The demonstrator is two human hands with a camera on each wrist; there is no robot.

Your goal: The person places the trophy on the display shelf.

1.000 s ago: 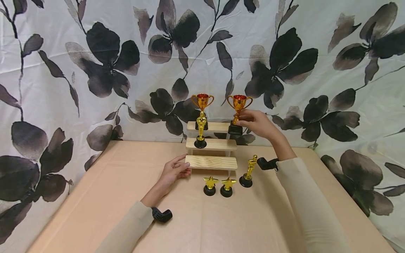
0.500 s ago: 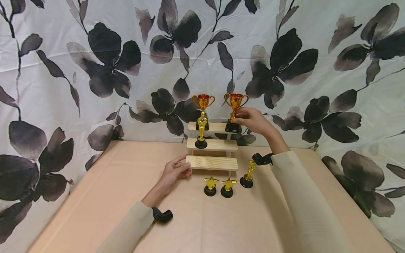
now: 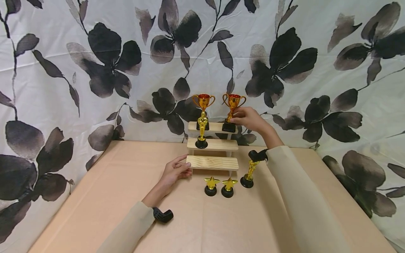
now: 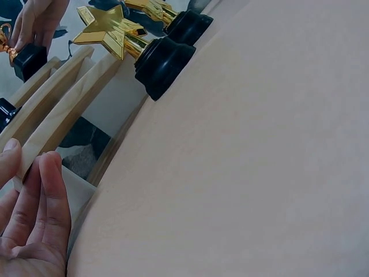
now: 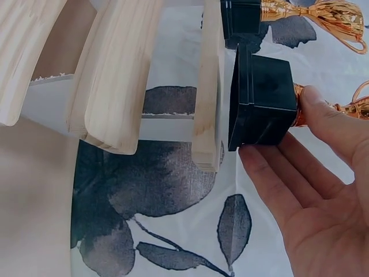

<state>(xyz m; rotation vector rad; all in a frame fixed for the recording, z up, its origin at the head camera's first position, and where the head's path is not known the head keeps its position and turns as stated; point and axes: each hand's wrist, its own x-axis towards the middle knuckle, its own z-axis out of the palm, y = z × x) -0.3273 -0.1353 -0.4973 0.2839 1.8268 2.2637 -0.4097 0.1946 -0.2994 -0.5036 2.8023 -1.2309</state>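
Observation:
My right hand holds a gold trophy cup by its stem and black base at the right end of the top step of a three-step wooden display stand. In the right wrist view, a narrow gap shows between the black base and the top step. My left hand pinches the left end of the lowest step, thumb above and fingers beneath. Another trophy cup stands on the top step's left. A gold figurine trophy in front, on the middle step, partly hides it.
Two star trophies stand on the table before the stand. Right of them is a second figurine trophy, its top partly covered by my right wrist's black camera. A floral cloth hangs close behind.
My right hand has carried the trophy cup leftward and slightly back, from beyond the top step's right end to over it. The left hand keeps its place on the stand.

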